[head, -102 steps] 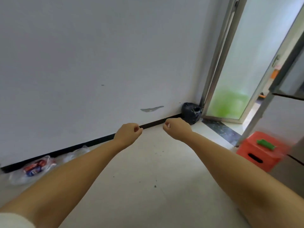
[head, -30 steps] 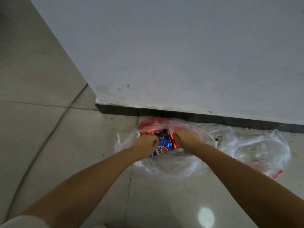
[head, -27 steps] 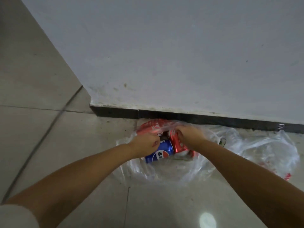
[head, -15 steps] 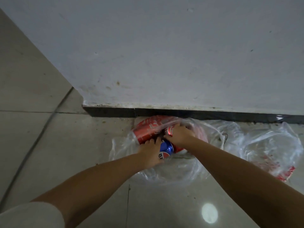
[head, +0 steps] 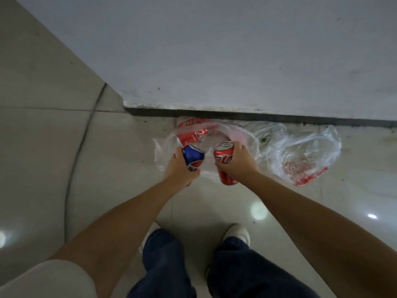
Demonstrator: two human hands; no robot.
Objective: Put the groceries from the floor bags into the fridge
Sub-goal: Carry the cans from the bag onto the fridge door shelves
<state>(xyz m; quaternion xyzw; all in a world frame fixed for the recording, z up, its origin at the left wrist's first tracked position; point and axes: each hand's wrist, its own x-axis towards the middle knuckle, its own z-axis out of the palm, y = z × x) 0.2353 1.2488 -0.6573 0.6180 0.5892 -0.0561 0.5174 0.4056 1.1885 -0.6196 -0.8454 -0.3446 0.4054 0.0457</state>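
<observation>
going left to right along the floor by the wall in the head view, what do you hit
left hand holding the blue can → right hand holding a red can → crumpled clear plastic bag with red print

Single head view, aimed steeply down.
Floor [head: 53, 147] and wall [head: 214, 50] base are faced from standing height; hands are seen near at centre, legs at the bottom edge. No second view.
</observation>
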